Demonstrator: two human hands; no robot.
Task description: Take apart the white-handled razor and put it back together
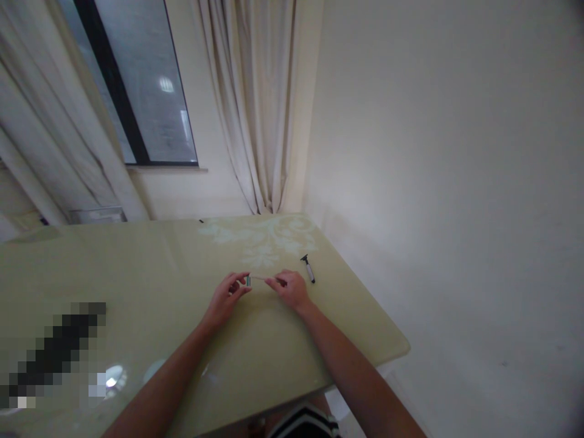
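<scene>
My left hand (229, 293) pinches a small object with green, white and dark stripes (248, 281) between thumb and fingers, held upright just above the table. It is too small to name its kind. Facing it, my right hand (291, 287) is closed on a thin pale stick (258, 278), which points left to the striped object. Whether the stick's tip touches it, I cannot tell. Beyond my right hand lies a razor (309, 269) with a black head and a grey and black handle, held by neither hand.
The glossy yellow-green table (356, 316) has a pale floral pattern at its far end. Its right edge runs near a white wall (447, 182). A blurred-out dark shape (59, 347) is at the left. Curtains (255, 91) and a window (146, 79) stand behind.
</scene>
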